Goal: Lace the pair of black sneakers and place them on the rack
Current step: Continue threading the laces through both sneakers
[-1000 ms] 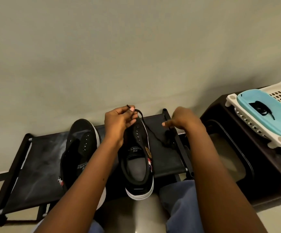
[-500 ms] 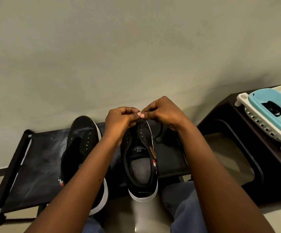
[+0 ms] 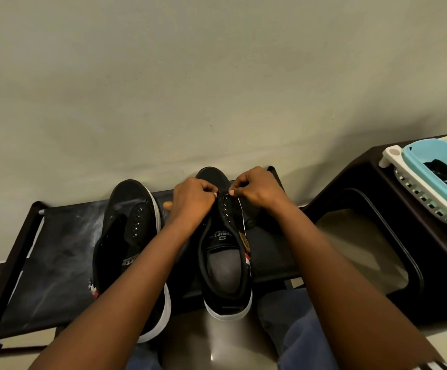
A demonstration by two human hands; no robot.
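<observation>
Two black sneakers with white soles stand on a low black rack [image 3: 56, 252], toes to the wall. The left sneaker [image 3: 130, 231] has bare eyelets and no lace. Over the toe end of the right sneaker [image 3: 225, 252] my left hand [image 3: 193, 198] and my right hand [image 3: 254, 188] meet, each pinching a thin black lace [image 3: 224, 193] at the top eyelets. The rest of the lace trails off to the right of the shoe, mostly hidden. A second black lace [image 3: 443, 170] lies in the blue tray.
A dark brown plastic stool [image 3: 372, 236] stands to the right of the rack. On it sits a white slotted basket [image 3: 430, 206] with a light blue tray [image 3: 430, 156] on top. A plain wall rises behind. My knees in blue jeans [image 3: 297, 329] are below.
My right hand came in from the rack's right edge to meet the left hand at the sneaker's eyelets. Both hands have since lowered onto the shoe, pinching the lace.
</observation>
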